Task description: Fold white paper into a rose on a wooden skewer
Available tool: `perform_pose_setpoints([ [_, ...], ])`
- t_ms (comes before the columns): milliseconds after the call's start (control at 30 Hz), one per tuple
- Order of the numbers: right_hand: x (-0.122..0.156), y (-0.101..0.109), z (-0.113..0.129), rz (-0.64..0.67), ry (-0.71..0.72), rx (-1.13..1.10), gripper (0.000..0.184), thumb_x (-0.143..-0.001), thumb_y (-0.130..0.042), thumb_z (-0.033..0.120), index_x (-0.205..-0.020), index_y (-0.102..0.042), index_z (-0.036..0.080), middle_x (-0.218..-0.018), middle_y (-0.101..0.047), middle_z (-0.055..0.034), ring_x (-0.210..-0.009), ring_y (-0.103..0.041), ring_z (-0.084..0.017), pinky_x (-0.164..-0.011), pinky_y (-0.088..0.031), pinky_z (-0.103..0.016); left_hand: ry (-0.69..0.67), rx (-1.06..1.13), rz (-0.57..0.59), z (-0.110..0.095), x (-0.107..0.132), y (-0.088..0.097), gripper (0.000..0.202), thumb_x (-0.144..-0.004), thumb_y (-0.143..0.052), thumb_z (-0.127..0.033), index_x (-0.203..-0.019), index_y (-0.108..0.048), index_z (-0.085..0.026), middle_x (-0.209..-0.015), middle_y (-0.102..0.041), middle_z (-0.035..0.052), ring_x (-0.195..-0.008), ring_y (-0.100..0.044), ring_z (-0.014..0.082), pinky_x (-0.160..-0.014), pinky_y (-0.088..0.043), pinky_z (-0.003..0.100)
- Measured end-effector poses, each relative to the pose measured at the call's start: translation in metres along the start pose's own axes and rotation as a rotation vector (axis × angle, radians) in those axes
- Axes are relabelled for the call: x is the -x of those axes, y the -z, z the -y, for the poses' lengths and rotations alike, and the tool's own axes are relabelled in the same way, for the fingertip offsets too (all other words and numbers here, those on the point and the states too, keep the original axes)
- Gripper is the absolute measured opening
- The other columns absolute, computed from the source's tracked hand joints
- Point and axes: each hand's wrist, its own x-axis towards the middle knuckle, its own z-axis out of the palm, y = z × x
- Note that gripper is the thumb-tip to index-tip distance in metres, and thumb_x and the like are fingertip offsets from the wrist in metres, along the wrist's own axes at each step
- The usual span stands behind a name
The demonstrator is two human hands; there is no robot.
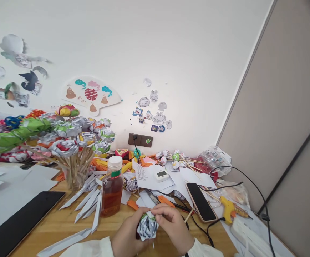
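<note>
Holding paper flower (147,228) over tabletop (61,223) — left hand (128,228) curled round it, right hand (174,226) pinching its edge. Risk — pressing too hard might crush its folds; a forward reach might tip the nearby bottle (112,198).

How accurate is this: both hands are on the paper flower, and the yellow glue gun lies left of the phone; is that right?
No, the head view shows the yellow glue gun lying to the right of the phone. The left hand and right hand are on the paper flower.
</note>
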Motion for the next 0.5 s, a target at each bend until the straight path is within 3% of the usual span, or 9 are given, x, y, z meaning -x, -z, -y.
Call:
perform_pose_setpoints([
  [233,0.005,-0.001,0.009,0.005,0.111,0.214,0.024,-0.080,-0.049,0.035,-0.096,-0.062,0.022,-0.092,-0.057,-0.0073,-0.086,-0.054,-0.019,-0.076,-0.042,-0.031,-0.023,-0.016,-0.035,0.003,0.000,0.000,0.054,-0.056,-0.059,-0.007,-0.106,-0.049,-0.023,-0.099,-0.063,0.0014,-0.089,-0.056,0.0190,-0.078,-0.043,0.025],
  [367,0.006,0.000,0.013,0.031,0.214,0.295,0.022,-0.082,-0.047,0.033,-0.095,-0.063,0.024,-0.094,-0.058,-0.0068,-0.091,-0.051,-0.020,-0.083,-0.038,-0.033,-0.029,-0.018,-0.041,0.003,-0.001,0.002,0.052,-0.056,-0.059,-0.008,-0.105,-0.051,-0.022,-0.100,-0.063,0.0017,-0.088,-0.057,0.0191,-0.079,-0.044,0.025],
  [500,0.005,0.000,0.008,-0.014,0.086,0.201,0.029,-0.082,-0.045,0.039,-0.103,-0.058,0.024,-0.102,-0.056,-0.0074,-0.096,-0.050,-0.020,-0.084,-0.037,-0.034,-0.006,-0.024,-0.082,0.002,-0.002,0.004,0.050,-0.054,-0.062,-0.010,-0.102,-0.052,-0.022,-0.099,-0.063,0.0017,-0.089,-0.057,0.0198,-0.079,-0.044,0.025],
])
